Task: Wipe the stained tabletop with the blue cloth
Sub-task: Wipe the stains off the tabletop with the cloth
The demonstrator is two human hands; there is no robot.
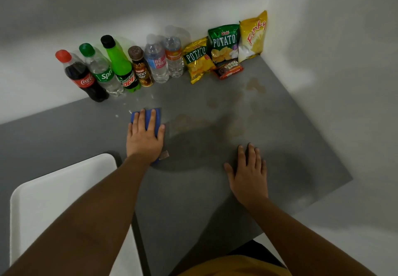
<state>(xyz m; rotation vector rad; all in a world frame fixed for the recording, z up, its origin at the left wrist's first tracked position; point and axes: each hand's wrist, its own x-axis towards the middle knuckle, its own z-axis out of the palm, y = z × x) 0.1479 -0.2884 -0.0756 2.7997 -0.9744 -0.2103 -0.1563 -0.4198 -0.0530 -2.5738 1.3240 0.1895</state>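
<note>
The grey tabletop [193, 189] carries pale brownish stains [255, 85] toward the back right and around the middle [185, 121]. A folded blue cloth [148, 115] lies flat on the table left of centre. My left hand [144, 135] presses down on it, fingers spread over its top, so most of the cloth is covered. Only its far edge and a small tag near my wrist show. My right hand [247, 172] rests flat on the bare table to the right, fingers apart, holding nothing.
Along the back wall stand several drink bottles, from a cola bottle [83, 75] to water bottles [173, 57]. Right of them are snack bags [224, 43] and a chocolate bar [229, 69] in the corner. A white tray [64, 189] sits at the front left.
</note>
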